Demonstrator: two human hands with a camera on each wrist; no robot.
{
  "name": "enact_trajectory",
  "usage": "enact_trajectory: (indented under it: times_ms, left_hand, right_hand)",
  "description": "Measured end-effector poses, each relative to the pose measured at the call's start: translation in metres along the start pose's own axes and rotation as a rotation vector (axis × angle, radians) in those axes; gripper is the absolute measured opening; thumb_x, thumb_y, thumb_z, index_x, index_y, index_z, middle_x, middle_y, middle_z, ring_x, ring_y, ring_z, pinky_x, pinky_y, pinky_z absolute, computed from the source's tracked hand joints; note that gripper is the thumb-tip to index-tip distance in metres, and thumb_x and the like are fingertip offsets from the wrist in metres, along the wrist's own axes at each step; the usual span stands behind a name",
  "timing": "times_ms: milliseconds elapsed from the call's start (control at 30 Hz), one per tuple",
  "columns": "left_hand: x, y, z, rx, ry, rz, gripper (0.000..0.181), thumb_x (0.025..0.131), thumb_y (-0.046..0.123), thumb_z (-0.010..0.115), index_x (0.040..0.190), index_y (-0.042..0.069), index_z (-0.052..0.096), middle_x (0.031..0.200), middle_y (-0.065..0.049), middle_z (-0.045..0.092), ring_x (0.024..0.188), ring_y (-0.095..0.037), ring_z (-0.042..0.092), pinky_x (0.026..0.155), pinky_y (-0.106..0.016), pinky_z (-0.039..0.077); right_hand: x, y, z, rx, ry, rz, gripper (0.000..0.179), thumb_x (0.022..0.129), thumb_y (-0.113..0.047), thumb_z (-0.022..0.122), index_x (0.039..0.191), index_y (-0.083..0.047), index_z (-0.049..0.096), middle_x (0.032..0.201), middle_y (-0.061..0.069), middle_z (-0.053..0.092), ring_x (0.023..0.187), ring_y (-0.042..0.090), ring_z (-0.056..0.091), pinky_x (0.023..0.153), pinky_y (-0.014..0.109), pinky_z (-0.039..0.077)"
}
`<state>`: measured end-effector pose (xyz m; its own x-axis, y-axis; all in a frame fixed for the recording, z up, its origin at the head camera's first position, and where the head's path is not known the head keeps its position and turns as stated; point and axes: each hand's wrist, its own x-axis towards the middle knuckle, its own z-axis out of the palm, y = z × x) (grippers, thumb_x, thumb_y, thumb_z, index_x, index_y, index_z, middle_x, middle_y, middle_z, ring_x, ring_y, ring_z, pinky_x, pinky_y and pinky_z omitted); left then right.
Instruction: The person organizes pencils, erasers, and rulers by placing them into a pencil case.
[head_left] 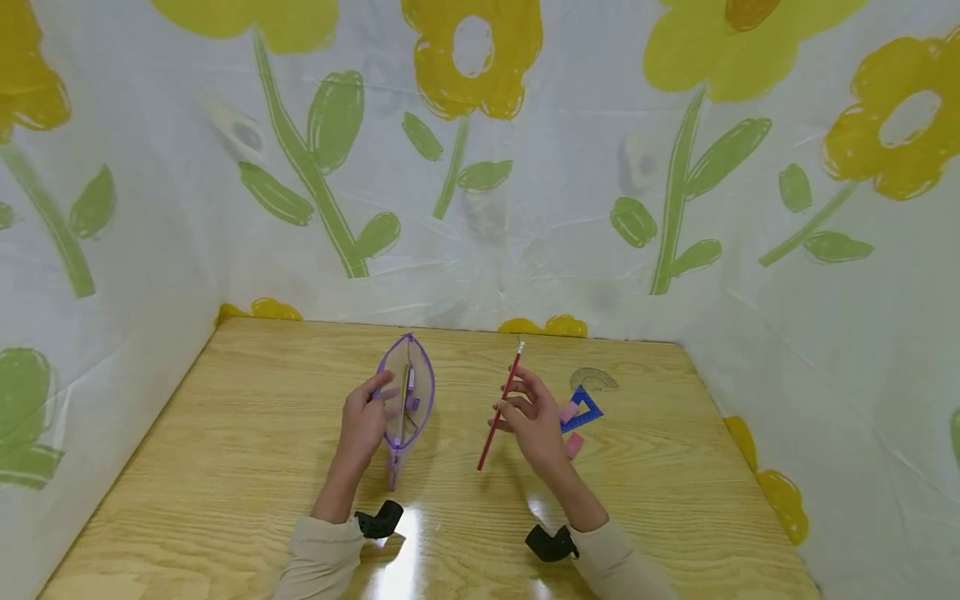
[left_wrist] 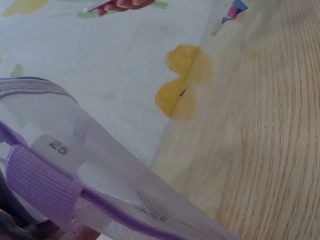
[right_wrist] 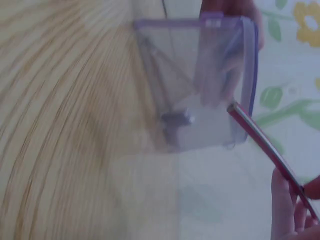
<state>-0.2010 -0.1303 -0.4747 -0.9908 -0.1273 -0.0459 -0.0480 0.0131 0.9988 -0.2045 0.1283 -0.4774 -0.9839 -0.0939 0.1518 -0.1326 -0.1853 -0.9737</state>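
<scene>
My left hand (head_left: 363, 427) grips the near side of a see-through mesh pencil case (head_left: 425, 375) with purple trim, its mouth spread apart at the top. Inside lie a long yellowish stick-like item, a small purple item (head_left: 412, 403) and other slim things, partly blurred by the mesh. A tag marked 25 (left_wrist: 58, 148) shows on the case in the left wrist view. To the right, my right hand (head_left: 537, 427) pinches a red pencil (head_left: 500, 410) between thumb and fingers, above the table. The pencil's white eraser end points up and away; its other end slants down toward me.
Right of my right hand, a blue set square (head_left: 594, 409), a clear protractor (head_left: 600, 377) and two pink erasers (head_left: 574, 446) lie on the wooden table (head_left: 247, 433). White curtains with yellow flowers (head_left: 472, 250) enclose the table at the back and both sides.
</scene>
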Motion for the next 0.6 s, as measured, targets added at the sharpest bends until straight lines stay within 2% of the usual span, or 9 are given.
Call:
enact_trajectory:
  times_ms: [200,367,600]
  left_hand:
    - [0.0,0.0,-0.001,-0.011,0.004,-0.007,0.056,0.094,-0.006,0.027,0.148,-0.012,0.041,0.156,-0.024,0.042,0.138,-0.041,0.048,0.108,-0.047,0.05]
    - [-0.001,0.001,-0.002,-0.012,0.005,-0.005,0.056,0.094,-0.006,0.027,0.148,-0.012,0.042,0.156,-0.025,0.041,0.138,-0.042,0.049,0.109,-0.048,0.05]
    - [-0.001,-0.001,-0.003,-0.022,-0.007,0.001,0.056,0.095,-0.005,0.025,0.149,-0.011,0.04,0.157,-0.024,0.04,0.139,-0.041,0.048,0.11,-0.049,0.049]
  right_hand:
    - [-0.004,-0.014,0.022,0.059,0.072,-0.079,0.053,0.095,0.01,0.058,0.144,-0.004,0.045,0.114,0.007,0.054,0.092,0.019,0.067,0.074,0.037,0.066]
    - [-0.004,-0.023,0.037,0.094,0.078,-0.155,0.051,0.096,0.009,0.058,0.143,-0.003,0.043,0.114,0.007,0.053,0.093,0.017,0.067,0.074,0.032,0.065]
    - [0.004,-0.029,0.057,0.101,0.046,-0.312,0.049,0.096,0.009,0.059,0.141,-0.002,0.043,0.113,0.007,0.053,0.094,0.015,0.065,0.073,0.031,0.065]
